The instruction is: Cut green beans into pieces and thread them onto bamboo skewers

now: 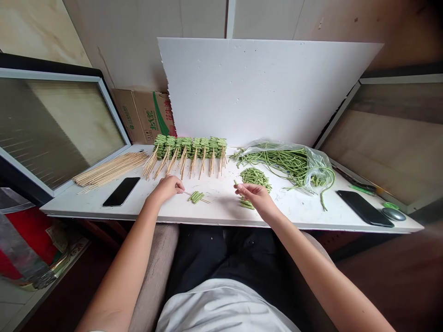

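Observation:
My left hand (pixel 169 188) is closed in a pinch on the end of thin wooden skewers. Several short green bean pieces (pixel 196 197) are threaded side by side on them, just above the tabletop or resting on it; I cannot tell which. A short piece of green bean (pixel 236 183) is pinched between the thumb and fingertips of my right hand (pixel 254 193). Behind that hand lies a heap of cut green bean pieces (pixel 255 177), and a few more cut pieces (pixel 246 203) lie below its fingers.
Finished bean skewers (pixel 190 145) are stacked at the back, sticks toward me. Loose skewers (pixel 110 170) and a phone (pixel 122 192) lie left. Right are long beans (pixel 287 161) in a plastic bag (pixel 318 161), another phone (pixel 363 208) and scissors (pixel 360 182). A white board (pixel 270 87) stands behind.

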`<state>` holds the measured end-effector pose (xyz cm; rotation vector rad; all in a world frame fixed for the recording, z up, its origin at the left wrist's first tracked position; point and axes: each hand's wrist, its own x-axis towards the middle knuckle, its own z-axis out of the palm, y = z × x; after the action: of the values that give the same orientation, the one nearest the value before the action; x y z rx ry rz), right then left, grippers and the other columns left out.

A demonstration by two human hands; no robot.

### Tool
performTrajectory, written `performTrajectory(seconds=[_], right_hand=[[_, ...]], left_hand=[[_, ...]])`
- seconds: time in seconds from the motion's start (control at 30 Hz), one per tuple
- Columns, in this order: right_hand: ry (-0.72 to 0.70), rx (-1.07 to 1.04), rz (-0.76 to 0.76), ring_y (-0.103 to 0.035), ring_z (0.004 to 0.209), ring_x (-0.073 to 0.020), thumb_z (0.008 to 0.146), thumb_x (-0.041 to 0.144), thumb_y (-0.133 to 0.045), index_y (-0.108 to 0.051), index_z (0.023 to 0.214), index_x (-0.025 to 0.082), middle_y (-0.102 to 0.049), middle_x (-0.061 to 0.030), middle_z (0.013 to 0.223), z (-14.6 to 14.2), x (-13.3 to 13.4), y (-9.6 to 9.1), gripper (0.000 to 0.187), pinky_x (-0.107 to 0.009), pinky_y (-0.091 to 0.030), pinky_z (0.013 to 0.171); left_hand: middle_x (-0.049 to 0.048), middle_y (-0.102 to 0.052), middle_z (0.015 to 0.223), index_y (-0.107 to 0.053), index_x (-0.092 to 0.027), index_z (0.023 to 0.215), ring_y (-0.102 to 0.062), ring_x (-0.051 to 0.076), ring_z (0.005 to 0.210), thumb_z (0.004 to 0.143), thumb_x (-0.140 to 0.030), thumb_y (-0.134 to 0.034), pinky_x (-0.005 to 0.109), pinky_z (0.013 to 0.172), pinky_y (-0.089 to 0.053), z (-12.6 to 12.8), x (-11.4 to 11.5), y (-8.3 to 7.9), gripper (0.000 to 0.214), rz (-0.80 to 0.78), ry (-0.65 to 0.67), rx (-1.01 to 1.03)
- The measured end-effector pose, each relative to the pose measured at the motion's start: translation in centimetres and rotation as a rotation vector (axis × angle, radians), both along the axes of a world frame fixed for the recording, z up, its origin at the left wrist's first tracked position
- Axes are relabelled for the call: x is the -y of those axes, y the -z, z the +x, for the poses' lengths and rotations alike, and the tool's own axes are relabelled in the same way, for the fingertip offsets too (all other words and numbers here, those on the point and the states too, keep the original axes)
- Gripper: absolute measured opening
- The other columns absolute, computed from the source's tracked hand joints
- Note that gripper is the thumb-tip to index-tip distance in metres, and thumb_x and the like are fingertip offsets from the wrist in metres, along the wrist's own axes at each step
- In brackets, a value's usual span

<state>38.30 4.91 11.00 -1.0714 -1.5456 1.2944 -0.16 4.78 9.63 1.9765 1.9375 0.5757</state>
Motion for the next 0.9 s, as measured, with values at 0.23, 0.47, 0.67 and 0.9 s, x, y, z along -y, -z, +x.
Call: performTrajectory(seconds=[0.23, 0.47, 0.67, 0.9], right_hand=[[0.22, -0.081, 0.049, -0.07, 0.1, -0.0263, 0.074, 0.071, -0.083, -0.083, 0.101, 0.022, -0.079, -0.0103, 0.106, 2.9, -1.6, -0.8, 0.055, -0.032, -0.052, 0.07], [0.27, -0.229, 0.049, -0.068, 0.094, -0.0252, 0.068, 0.066, -0.09, -0.081, 0.094, 0.024, -0.078, -0.0078, 0.102, 4.0, -1.5, -2.0, 0.051, -0.033, -0.05, 0.068], [0.074, -0.348, 0.03, -0.069, 0.105, -0.0239, 0.079, 0.067, -0.083, -0.077, 0.096, 0.025, -0.077, -0.0072, 0.112, 2.8, 0.0, -2.6, 0.045, -0.032, -0.054, 0.078], [-0.002, -0.498, -0.045, -0.067, 0.126, -0.0282, 0.077, 0.06, -0.089, -0.075, 0.096, 0.025, -0.078, -0.0087, 0.118, 2.5, 0.9, -2.8, 0.042, -0.035, -0.054, 0.093]], left_hand=[[0.0087, -0.078, 0.086, -0.076, -0.02, 0.078, -0.07, 0.026, 0.085, 0.081, -0.025, -0.065, 0.035, 0.081, -0.052, 1.7, 0.0, -0.5, 0.013, 0.054, 0.035, 0.086], [0.0061, -0.08, 0.09, -0.077, -0.021, 0.089, -0.072, 0.024, 0.085, 0.087, -0.029, -0.067, 0.035, 0.085, -0.055, 4.8, 1.1, -3.3, 0.013, 0.454, 0.013, 0.194], [0.0048, -0.082, 0.093, -0.079, -0.023, 0.09, -0.073, 0.022, 0.084, 0.093, -0.035, -0.068, 0.033, 0.082, -0.058, 8.8, 3.5, -5.6, 0.016, 0.638, 0.047, 0.242], [0.0055, -0.082, 0.094, -0.081, -0.023, 0.09, -0.074, 0.022, 0.083, 0.091, -0.036, -0.073, 0.033, 0.078, -0.057, 10.4, 4.3, -5.6, 0.015, 0.609, 0.101, 0.338]])
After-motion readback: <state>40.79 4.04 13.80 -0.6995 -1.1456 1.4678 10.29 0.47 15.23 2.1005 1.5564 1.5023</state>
